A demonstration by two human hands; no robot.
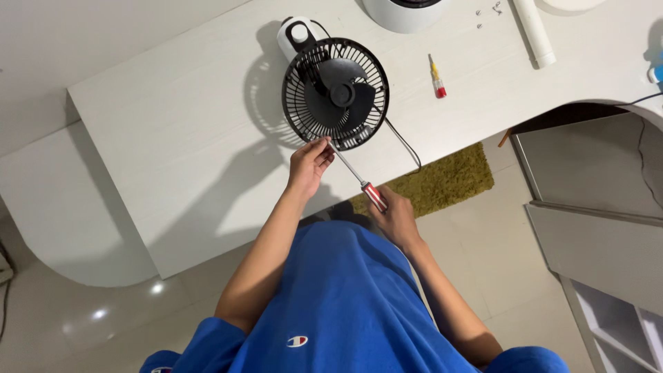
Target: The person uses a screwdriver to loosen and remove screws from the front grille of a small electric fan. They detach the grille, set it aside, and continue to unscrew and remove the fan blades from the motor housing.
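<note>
Head view: fan (335,94) lies on the desk (173,124), grille facing up, white base at its 11 o'clock. Right hand (395,215) is closed around the red handle of the screwdriver (356,174). The shaft's long axis runs from that hand toward 10 o'clock, its tip meeting the grille rim at the fan's 6 o'clock. Left hand (309,162) is nearer the fan, fingertips pinching the shaft at the tip. A spare screwdriver (437,81) lies at the fan's 3 o'clock, well apart.
</note>
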